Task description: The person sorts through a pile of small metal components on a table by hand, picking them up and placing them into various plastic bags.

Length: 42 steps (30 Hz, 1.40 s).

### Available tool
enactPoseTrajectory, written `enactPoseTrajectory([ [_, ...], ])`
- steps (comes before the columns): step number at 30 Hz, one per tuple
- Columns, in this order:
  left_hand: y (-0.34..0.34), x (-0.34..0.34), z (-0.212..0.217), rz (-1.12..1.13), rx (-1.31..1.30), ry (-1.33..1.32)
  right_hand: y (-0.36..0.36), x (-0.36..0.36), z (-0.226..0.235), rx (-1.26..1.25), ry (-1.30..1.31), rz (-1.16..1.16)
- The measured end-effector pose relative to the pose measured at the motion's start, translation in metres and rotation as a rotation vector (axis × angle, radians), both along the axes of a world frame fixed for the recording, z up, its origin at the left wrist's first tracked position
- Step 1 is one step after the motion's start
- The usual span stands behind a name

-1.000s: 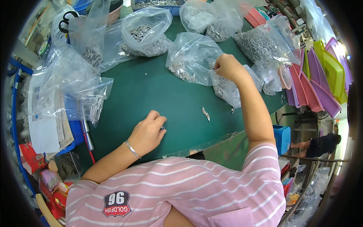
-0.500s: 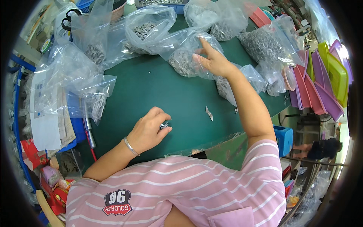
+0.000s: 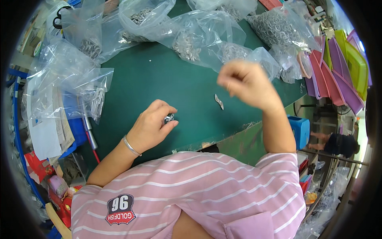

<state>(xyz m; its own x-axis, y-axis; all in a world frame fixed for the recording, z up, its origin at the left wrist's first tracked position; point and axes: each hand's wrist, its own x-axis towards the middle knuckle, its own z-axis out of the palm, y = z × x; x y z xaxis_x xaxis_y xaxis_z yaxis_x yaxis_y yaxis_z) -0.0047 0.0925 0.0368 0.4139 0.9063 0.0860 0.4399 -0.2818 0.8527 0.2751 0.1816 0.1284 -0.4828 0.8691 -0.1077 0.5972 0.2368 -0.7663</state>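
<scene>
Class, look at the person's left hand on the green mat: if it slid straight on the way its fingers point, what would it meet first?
The left hand, pinching a small metal part, points right across the green mat. First in that line is probably the small pale piece lying on the mat, though it sits slightly beyond the line.

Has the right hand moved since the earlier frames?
Yes. The right hand has pulled back from the bags toward the person, now raised near the small metal piece on the green mat.

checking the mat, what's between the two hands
In the head view, a small silvery metal piece lies on the green mat between the left hand and the raised right hand.
</scene>
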Motion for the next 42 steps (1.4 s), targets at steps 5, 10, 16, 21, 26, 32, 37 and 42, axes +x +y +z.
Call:
enactPoseTrajectory([
  [5, 0.001, 0.006, -0.002, -0.074, -0.005, -0.018, -0.053, 0.017, -0.082, 0.156, -0.285, -0.047],
  [10, 0.000, 0.012, -0.001, -0.114, -0.004, -0.030, -0.058, 0.019, -0.099, 0.262, -0.310, -0.094],
  [16, -0.006, 0.004, 0.000, -0.087, -0.010, 0.020, -0.028, 0.017, -0.043, 0.164, -0.077, -0.127],
  [21, -0.009, 0.008, 0.003, -0.097, -0.033, 0.021, 0.025, 0.011, -0.005, 0.495, -0.036, -0.402],
  [26, -0.011, 0.009, 0.005, -0.112, -0.034, 0.008, 0.057, -0.001, -0.025, 0.285, -0.211, -0.260],
  [32, -0.011, 0.003, 0.001, -0.097, -0.054, 0.029, 0.057, -0.003, -0.045, 0.066, 0.286, -0.200],
  [37, -0.009, 0.004, 0.000, -0.103, -0.051, 0.015, 0.062, 0.006, -0.029, -0.027, -0.161, -0.068],
  [42, -0.007, 0.007, 0.001, -0.090, -0.049, -0.002, 0.086, -0.011, 0.014, 0.455, 0.176, -0.235],
])
